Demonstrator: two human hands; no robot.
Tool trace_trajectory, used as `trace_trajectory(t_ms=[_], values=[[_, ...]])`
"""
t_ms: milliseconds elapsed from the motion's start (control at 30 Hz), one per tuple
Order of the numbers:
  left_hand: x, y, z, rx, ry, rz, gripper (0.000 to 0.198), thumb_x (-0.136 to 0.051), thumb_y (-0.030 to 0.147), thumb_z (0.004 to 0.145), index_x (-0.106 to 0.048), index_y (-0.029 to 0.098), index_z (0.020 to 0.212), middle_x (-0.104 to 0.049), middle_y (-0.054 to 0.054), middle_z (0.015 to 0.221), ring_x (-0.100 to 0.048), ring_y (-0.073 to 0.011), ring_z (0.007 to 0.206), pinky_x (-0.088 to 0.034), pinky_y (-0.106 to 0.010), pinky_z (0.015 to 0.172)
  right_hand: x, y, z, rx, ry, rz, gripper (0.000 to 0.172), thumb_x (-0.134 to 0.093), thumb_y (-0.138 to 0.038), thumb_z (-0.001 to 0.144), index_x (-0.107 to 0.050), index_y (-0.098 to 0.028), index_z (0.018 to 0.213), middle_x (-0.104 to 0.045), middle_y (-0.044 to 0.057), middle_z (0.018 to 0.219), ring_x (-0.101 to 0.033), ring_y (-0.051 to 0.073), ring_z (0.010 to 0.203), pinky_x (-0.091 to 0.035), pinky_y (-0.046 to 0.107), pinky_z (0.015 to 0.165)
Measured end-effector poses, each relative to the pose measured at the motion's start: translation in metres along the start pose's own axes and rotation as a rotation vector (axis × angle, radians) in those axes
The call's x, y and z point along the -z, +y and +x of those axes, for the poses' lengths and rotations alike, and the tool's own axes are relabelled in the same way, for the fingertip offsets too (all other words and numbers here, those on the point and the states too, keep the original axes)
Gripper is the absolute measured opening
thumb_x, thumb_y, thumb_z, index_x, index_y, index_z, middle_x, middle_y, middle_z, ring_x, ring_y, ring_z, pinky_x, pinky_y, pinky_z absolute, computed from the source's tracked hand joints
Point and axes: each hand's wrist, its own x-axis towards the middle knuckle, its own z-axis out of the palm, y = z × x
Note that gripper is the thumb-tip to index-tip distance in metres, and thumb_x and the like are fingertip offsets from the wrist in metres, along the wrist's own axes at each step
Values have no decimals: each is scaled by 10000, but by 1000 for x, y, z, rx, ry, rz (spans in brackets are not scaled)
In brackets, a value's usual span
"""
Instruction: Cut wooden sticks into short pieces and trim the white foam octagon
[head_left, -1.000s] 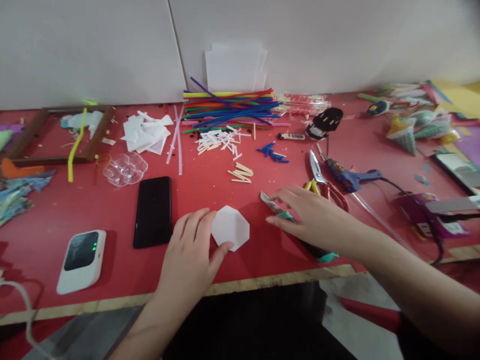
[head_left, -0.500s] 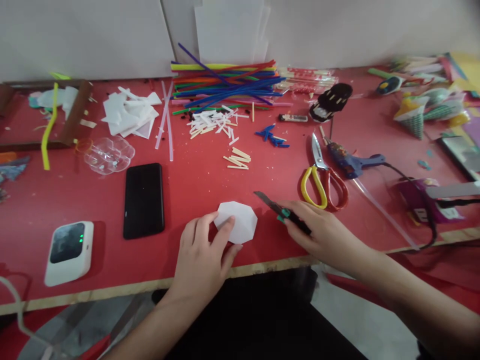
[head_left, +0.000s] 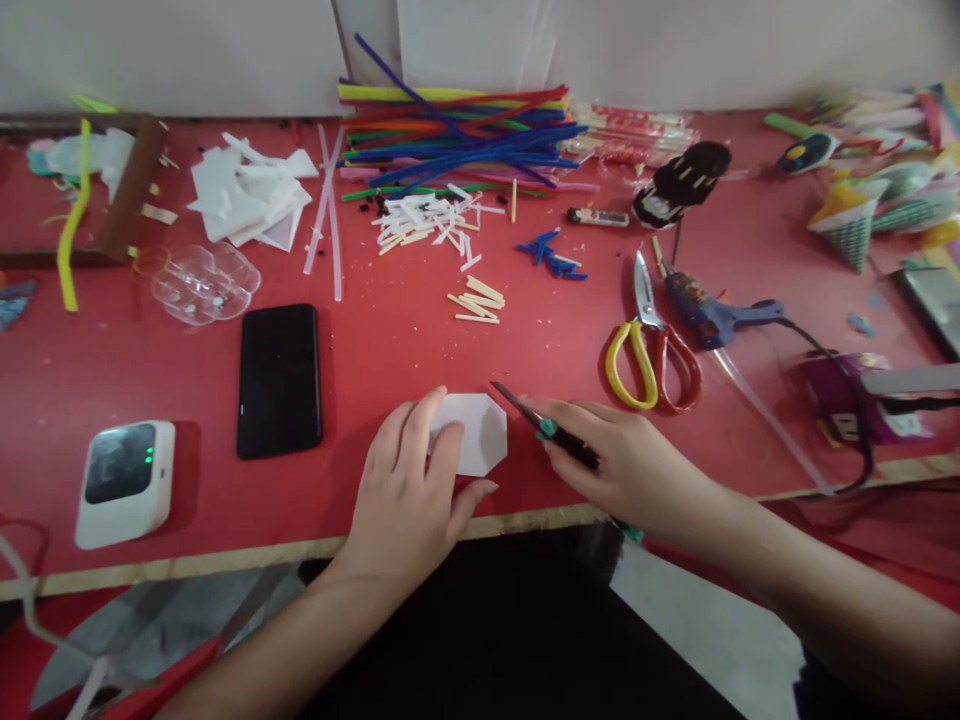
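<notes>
A small white many-sided piece of paper or card is near the table's front edge. My left hand holds it by its left side, thumb on top and fingers along its far edge. To its right, my right hand is closed around a black utility knife with a green slider. The blade is out and points up and left, close to the paper's upper right corner but apart from it. Scissors with one yellow and one red handle lie beyond my right hand.
On the red table are a black phone, a white device, short sticks, blue bits, white scraps and pipe cleaners. A glue gun with its cord lies at the right.
The white piece has turned under my left hand, whose fingers now cover more of its left side. My right hand has brought the knife a little left, closer to the piece.
</notes>
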Motion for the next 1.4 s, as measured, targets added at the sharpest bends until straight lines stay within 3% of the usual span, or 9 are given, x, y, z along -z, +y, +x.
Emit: trace_trajectory(t_ms=[100,200,333,433,533,767,1033,1267,1400], values=[[-5,-1,0,79,137,-49,786,-654,704,808,-465,100,1274,-523,-272,1319,-515,-427,1204,-440,-586,1012,-1,1,1,-1,13,3,473,-548,-161,898,-596,-195,1366,-730,111,1214,-738,219,992,-619,336,835],[-11,-1,-1,178,161,-60,808,-671,752,755,-461,125,1220,-583,-230,1188,-565,-396,1100,-466,-570,950,-2,1,3,-23,28,22,473,-554,-160,889,-603,-224,1356,-742,85,1194,-744,205,947,-621,315,791],[-7,-1,1,194,45,-118,545,-686,425,863,-457,152,1275,-586,-211,1299,-540,-386,1189,-441,-566,1007,-3,0,4,-42,34,45,484,-557,-152,882,-604,-245,1355,-729,71,1243,-736,209,1010,-615,320,846],[1,-2,1,144,-56,-194,644,-598,155,807,-383,142,1414,-414,-219,1539,-361,-413,1411,-343,-611,1118,-2,0,4,-30,40,65,489,-563,-145,876,-608,-250,1351,-721,65,1265,-726,219,1062,-607,337,897],[5,1,0,133,-44,-190,726,-602,145,768,-382,118,1459,-250,-235,1630,-271,-457,1441,-297,-654,1127,-2,1,3,-23,44,66,488,-565,-145,876,-608,-244,1352,-732,66,1239,-735,214,1025,-617,333,872],[-5,7,8,129,-45,13,541,-646,528,885,-624,230,1336,-495,-182,1484,-480,-419,1121,-462,-618,901,-6,-6,-1,-4,-18,72,497,-559,-147,878,-601,-232,1366,-718,82,1269,-727,212,1065,-611,344,908],[-4,-1,8,16,21,1,484,-667,469,897,-663,160,1269,-613,-177,1211,-509,-365,1108,-502,-532,948,1,-3,-6,-41,-39,96,502,-565,-153,877,-602,-262,1366,-733,47,1243,-729,201,1058,-605,314,910],[-3,-8,10,-38,-1,39,367,-595,151,939,-664,271,1279,-653,-102,1227,-526,-356,1222,-498,-578,1006,2,-6,6,-61,-42,29,491,-522,-167,890,-589,-210,1374,-721,76,1263,-726,206,1065,-601,331,909],[7,-13,9,-31,-43,-2,341,-569,72,873,-675,186,1177,-643,-88,1323,-428,-428,1359,-440,-637,1078,-4,-18,1,-37,-120,48,513,-522,-151,887,-574,-213,1394,-725,76,1252,-719,200,1081,-590,327,924]])
